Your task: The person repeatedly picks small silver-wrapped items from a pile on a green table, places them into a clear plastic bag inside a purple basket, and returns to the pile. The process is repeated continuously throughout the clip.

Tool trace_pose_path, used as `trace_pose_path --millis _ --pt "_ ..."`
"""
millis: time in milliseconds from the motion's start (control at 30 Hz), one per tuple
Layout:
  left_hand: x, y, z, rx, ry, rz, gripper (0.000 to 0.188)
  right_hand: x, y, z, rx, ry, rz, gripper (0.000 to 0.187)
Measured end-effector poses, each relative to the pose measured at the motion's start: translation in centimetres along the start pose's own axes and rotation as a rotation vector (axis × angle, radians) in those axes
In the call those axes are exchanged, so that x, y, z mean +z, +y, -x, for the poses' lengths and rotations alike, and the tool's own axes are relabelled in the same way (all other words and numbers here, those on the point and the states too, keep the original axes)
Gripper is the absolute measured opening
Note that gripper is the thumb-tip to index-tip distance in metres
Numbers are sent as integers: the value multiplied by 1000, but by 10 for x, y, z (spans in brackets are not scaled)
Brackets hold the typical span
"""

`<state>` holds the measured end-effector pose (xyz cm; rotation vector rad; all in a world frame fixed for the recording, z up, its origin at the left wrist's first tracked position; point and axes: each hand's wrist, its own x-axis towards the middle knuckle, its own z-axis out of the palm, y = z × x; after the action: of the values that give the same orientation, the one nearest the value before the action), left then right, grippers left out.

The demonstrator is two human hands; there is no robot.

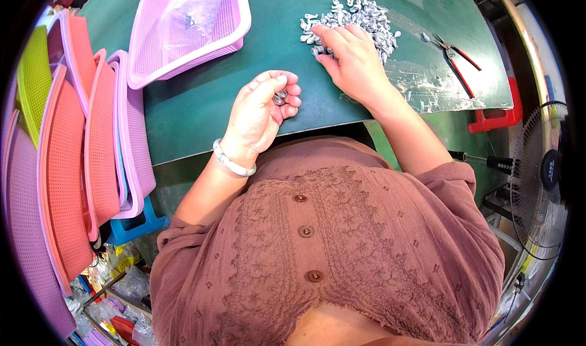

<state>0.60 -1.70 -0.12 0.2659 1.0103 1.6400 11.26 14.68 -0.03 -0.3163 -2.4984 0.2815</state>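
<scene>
My left hand (259, 111), a pale bangle (234, 160) on its wrist, is raised at the table's near edge. Its fingers curl around a few small silver-grey teardrop-shaped pieces (279, 97), which show between thumb and fingers. On the green table a loose pile of similar teardrop-shaped pieces (375, 25) lies farther off to the right. Over the near left side of that pile rests my right hand (354, 62), thumb and forefinger apart, fingertips among the pieces. Whether it pinches any piece is hard to see.
A lilac mesh basket (143, 59) holding a clear plastic bag (195, 10) sits at the far left of the table (268, 41). Red-handled pliers (452, 56) lie right of the pile. Stacked coloured baskets (67, 181) stand at left; a fan (537, 175) is at right.
</scene>
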Motion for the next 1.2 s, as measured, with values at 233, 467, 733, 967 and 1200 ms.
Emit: trace_pose_path --millis 233,467,733,967,1200 --pt "2 0 1 6 2 -17 15 6 3 0 -1 -7 50 34" --pt "2 -1 1 2 7 -15 14 8 1 -2 -53 28 107 31" --pt "1 0 1 -1 10 -17 13 1 3 -5 -10 -109 -86 31" --pt "0 -1 1 6 12 -14 13 -4 -4 0 51 -161 -206 36" --pt "1 0 2 8 16 -23 13 -6 -3 3 -112 -124 -105 32"
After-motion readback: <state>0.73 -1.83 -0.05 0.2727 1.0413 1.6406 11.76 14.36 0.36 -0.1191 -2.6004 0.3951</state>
